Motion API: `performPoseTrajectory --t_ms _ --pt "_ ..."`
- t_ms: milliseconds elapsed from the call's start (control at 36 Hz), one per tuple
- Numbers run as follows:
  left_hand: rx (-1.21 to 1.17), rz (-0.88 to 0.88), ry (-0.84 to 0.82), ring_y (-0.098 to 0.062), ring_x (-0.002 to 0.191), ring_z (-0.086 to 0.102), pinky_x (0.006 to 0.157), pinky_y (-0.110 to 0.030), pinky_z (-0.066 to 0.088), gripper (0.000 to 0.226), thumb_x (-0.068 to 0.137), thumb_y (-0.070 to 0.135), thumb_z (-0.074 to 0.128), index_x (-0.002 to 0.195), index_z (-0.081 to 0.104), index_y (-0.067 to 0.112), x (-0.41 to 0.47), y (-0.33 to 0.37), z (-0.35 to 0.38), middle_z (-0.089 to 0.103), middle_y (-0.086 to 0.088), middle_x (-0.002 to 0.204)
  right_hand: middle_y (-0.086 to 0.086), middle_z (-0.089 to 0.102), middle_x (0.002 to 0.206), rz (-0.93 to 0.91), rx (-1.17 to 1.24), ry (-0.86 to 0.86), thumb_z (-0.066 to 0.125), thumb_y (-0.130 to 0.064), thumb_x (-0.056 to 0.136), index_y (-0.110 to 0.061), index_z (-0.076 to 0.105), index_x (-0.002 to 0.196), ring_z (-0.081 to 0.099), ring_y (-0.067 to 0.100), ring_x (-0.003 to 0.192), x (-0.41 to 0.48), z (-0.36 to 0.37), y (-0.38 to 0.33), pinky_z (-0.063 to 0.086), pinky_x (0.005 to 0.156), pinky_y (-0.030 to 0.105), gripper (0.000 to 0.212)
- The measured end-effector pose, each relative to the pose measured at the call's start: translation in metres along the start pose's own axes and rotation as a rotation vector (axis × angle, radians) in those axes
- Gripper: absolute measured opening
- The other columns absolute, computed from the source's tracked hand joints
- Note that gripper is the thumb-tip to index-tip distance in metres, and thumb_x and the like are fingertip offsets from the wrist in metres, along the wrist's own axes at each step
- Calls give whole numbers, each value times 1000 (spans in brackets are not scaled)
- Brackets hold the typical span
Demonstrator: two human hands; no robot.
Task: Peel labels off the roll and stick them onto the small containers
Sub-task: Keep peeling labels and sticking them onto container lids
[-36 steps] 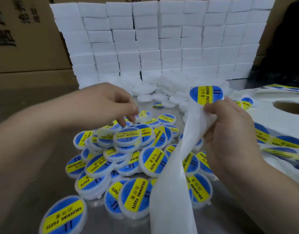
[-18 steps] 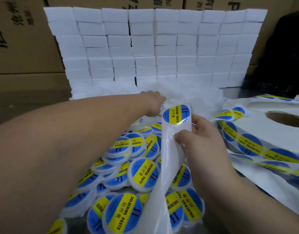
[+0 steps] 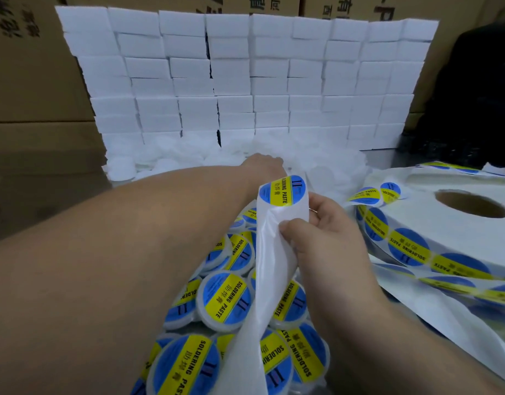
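My right hand (image 3: 325, 243) pinches the white backing strip (image 3: 271, 269) between thumb and fingers. One round blue and yellow label (image 3: 282, 191) sits at the strip's raised top end. My left hand (image 3: 262, 163) is stretched far forward into the heap of plain white containers (image 3: 325, 163); its fingers are hidden behind the back of the hand. Below both arms lies a pile of labelled containers (image 3: 225, 297). The big label roll (image 3: 433, 223) lies flat at the right, with labels around its rim.
A wall of stacked white boxes (image 3: 245, 81) stands behind the white containers. Brown cartons (image 3: 31, 81) rise at the left and back. Loose backing paper (image 3: 459, 315) trails from the roll across the right side of the metal table.
My left hand left the labelled pile and reached forward to the white containers at the back. My right hand kept hold of the strip with its label.
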State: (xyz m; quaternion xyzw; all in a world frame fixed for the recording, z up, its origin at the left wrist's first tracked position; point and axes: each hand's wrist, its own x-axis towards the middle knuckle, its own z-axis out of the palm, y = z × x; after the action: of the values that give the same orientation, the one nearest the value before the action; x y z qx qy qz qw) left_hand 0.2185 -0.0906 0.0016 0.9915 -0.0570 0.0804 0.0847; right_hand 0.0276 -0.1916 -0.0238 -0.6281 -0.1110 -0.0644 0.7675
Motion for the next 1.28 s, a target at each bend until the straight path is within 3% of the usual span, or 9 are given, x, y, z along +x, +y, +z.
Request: performPoseTrajectory --t_ms 83,139,250,333,528,667,861,972,1278 --pt "20 4 16 -30 116 46 85 -34 36 31 96 13 37 124 47 3 -5 3 -1 51 -11 112 -12 72 80 3 20 2 52 1 79 -28 61 94 68 5 69 0 -1 0 52 56 18 34" --pt "0 -19 61 -33 105 51 78 -36 40 27 92 12 42 115 50 2 -4 -3 -3 44 -3 86 -12 72 81 0 23 6 52 1 79 -28 61 94 68 5 70 0 -1 1 52 58 19 33" --pt "-89 -5 160 -26 80 54 64 -27 38 7 80 21 55 78 55 14 -11 -10 -21 55 -4 90 -13 72 81 -14 12 12 53 0 79 -26 61 96 68 5 71 1 0 1 54 58 17 32" --pt "-438 -125 287 -21 63 47 54 -23 34 21 80 26 54 63 45 19 -29 -10 -42 51 1 66 -11 73 79 -20 10 1 52 3 79 -24 63 94 68 5 68 1 1 1 53 56 17 33" --pt "-1381 -298 266 -20 57 52 49 -19 43 15 85 10 41 71 45 15 -117 -2 -87 52 -3 68 -9 72 71 -47 -24 -33 54 3 78 -25 68 74 65 3 60 -2 3 0 51 53 15 31" --pt "-951 -46 334 -8 57 57 45 -16 43 19 82 23 55 94 49 36 -192 6 -92 59 9 69 -10 72 72 -64 -63 -69 56 -2 82 -39 70 73 65 3 62 -4 5 -2 51 53 16 41" --pt "-240 131 336 -9 104 44 76 -22 30 20 82 44 52 101 59 42 -220 0 -80 56 11 102 -1 73 77 -28 -16 -127 52 0 84 -32 73 79 67 13 66 -7 5 -8 53 54 23 38" --pt "-192 123 301 -7 87 47 61 -17 30 24 71 56 42 89 54 45 -218 -3 -76 53 11 96 -1 73 76 -25 -11 -150 47 3 83 -29 74 77 67 11 67 -8 4 -11 54 58 20 43" --pt "-216 146 286 -4 87 48 71 -13 34 34 62 62 45 85 57 40 -218 -10 -71 54 12 94 -9 65 64 -75 -113 -120 54 -2 86 -27 72 70 56 6 63 -9 5 -6 44 58 18 34"
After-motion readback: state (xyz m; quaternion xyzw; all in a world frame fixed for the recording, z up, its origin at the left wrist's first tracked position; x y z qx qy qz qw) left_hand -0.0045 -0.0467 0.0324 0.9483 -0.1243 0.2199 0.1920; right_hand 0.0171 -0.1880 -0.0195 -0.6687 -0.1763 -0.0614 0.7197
